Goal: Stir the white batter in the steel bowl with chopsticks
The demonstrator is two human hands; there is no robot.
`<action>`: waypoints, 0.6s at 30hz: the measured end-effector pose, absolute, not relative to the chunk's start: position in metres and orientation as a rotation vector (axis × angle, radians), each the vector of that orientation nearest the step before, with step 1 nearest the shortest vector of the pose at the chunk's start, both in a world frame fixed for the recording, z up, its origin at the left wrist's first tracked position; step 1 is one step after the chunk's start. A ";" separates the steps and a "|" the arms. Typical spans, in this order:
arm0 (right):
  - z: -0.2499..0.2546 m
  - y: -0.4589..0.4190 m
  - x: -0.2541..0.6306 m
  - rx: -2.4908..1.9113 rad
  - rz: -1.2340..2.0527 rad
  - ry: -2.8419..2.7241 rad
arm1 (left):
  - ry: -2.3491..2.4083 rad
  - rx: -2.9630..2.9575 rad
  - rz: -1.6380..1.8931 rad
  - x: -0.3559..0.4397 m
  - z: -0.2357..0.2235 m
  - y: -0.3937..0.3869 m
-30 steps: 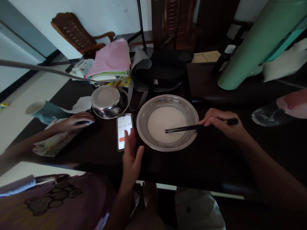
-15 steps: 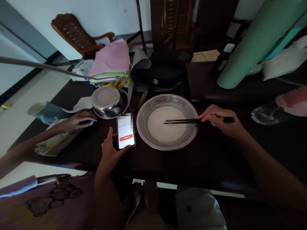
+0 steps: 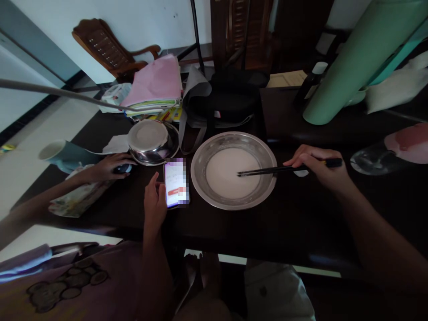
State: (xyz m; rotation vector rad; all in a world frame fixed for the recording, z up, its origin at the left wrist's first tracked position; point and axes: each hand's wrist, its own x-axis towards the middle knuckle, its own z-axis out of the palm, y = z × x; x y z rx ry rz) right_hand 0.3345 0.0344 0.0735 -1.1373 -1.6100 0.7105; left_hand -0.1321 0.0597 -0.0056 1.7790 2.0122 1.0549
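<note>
Chopsticks (image 3: 267,170) shifted right, gripped in right hand (image 3: 314,171), long axis crosswise, tips leftward; left hand (image 3: 155,205) loosely spread.

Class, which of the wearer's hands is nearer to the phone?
Left. The left hand is beside the phone, at its left edge; the right hand is beyond the metal bowl, holding chopsticks.

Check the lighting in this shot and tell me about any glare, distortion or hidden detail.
Head view: dim overall, with the dark table losing detail in shadow; head view: the phone glows brightly, partly hidden by blocky pixelation; head view: the upturned metal bowl catches glints, and the green cylinder looks stretched toward the edge, perhaps by a wide lens.
</note>
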 end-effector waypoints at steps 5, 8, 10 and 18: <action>0.073 0.035 0.331 -1.078 0.684 -1.769 | 2.012 1.820 1.026 -0.126 0.002 0.052; 0.073 0.034 0.334 -1.162 0.653 -1.646 | 2.047 1.843 1.029 -0.122 0.004 0.050; 0.073 0.034 0.334 -1.157 0.694 -1.627 | 2.064 1.856 1.006 -0.119 0.005 0.049; 0.075 0.034 0.332 -1.126 0.671 -1.682 | 2.125 1.852 0.883 -0.111 0.013 0.045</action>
